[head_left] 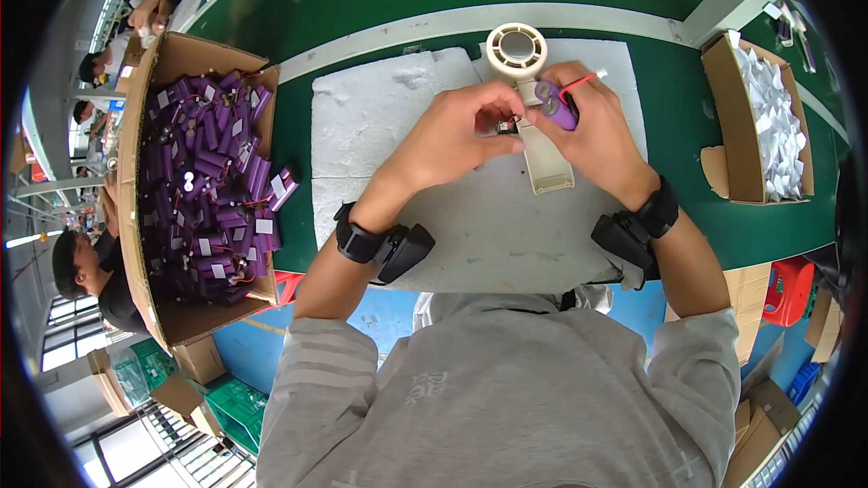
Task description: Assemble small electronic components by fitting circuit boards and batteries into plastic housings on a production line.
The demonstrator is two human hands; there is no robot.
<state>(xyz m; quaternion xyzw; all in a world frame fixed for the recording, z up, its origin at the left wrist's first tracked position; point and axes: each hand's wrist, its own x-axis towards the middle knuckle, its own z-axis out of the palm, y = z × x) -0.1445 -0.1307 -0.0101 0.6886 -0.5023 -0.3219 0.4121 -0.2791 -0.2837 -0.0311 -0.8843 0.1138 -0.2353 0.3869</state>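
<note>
A cream handheld fan [517,43] lies in front of me, its round head pointing away and its open handle shell [548,163] toward me. Over the handle, my right hand [599,131] grips a purple battery pack [556,107] between thumb and fingers. From the pack a red wire [577,84] runs to a small white plug. My left hand [466,131] curls its thumb and fingers round a small wired part [507,127] beside the handle. Fingertips partly hide that part, and whether it is a circuit board or a connector I cannot make out.
White foam sheets [371,117] cover the green table under my hands. To the left stands a cardboard box [136,172] full of purple battery packs. A smaller box [734,117] of white paper pieces is at the right. Beyond the white rail [389,36] lie fan parts. People work at far left.
</note>
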